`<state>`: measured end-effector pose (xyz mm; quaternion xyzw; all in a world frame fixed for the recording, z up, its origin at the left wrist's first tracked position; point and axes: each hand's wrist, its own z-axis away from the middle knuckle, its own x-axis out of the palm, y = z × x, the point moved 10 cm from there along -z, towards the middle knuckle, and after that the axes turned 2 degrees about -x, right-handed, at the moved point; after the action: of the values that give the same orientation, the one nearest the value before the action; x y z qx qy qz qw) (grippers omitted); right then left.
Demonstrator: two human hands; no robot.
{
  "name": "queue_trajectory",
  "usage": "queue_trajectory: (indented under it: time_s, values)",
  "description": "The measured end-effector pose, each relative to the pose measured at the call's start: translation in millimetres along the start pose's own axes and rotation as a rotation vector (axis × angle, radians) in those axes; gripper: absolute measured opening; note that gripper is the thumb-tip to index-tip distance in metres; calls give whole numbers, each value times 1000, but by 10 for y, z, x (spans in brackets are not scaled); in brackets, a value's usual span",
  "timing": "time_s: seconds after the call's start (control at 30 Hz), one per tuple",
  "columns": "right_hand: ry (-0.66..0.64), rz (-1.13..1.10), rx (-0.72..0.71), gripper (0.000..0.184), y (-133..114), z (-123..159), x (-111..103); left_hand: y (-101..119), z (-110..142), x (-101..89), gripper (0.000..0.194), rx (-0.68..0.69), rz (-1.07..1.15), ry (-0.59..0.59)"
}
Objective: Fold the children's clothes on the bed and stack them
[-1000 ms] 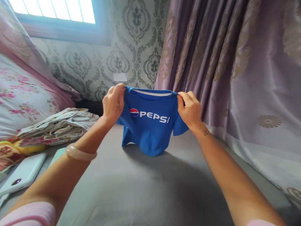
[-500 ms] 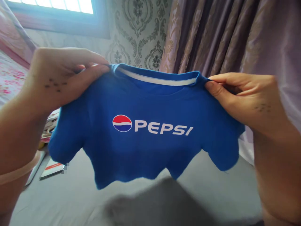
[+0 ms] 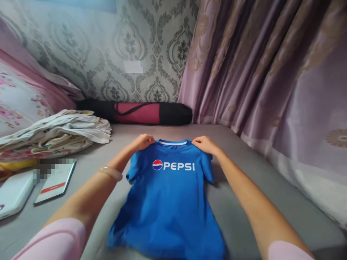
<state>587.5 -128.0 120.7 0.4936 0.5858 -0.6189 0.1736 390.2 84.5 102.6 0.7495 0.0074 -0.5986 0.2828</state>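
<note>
A blue T-shirt (image 3: 168,202) with a PEPSI print lies spread face up on the grey sheet (image 3: 260,213), its collar at the far end and its hem towards me. My left hand (image 3: 144,141) pinches the shirt's left shoulder beside the collar. At the opposite shoulder, my right hand (image 3: 204,144) pinches the fabric the same way. Both short sleeves hang out below my hands, and the lower part of the shirt has some soft creases. A pale bangle (image 3: 110,173) circles my left wrist.
Left of the shirt lie a phone (image 3: 55,182) and a white device (image 3: 16,193), near a pile of folded cloth (image 3: 73,128). A black and dark pink long bag (image 3: 138,112) rests along the wall. Purple curtains (image 3: 244,72) hang at the right.
Both hands have moved down and away from me, bringing the shirt from the air in front of my face onto the sheet. It now lies stretched out at full length.
</note>
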Motion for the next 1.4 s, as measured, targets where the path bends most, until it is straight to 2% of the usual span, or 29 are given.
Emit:
queue_trajectory:
  time_s: [0.07,0.13,0.3,0.47,0.7,0.83,0.97,1.17,1.4]
  values:
    - [-10,84,-1,27,192,-21,247,-127,-34,266,34,-48,-25,-13]
    - [-29,142,10,28,341,-25,414,-199,-54,429,34,-71,-32,-26]
    - [-69,162,14,30,528,-102,591,-363,-146,598,34,-115,-44,-52]
    - [-64,194,45,28,567,-300,640,-538,-294,592,33,-193,-76,-49]
    - [-55,319,103,31,559,-656,620,-650,-542,376,34,-329,-141,2]
    - [-58,348,133,31,605,-776,692,-708,-610,429,31,-375,-163,6]
    - [-88,347,163,28,692,-863,828,-737,-662,557,29,-355,-159,-29]
    - [-148,286,127,28,661,-1082,1011,-634,-798,635,31,-225,-127,-73]
    - [-65,289,176,24,591,-1056,1002,-667,-792,695,33,-236,-156,-19]
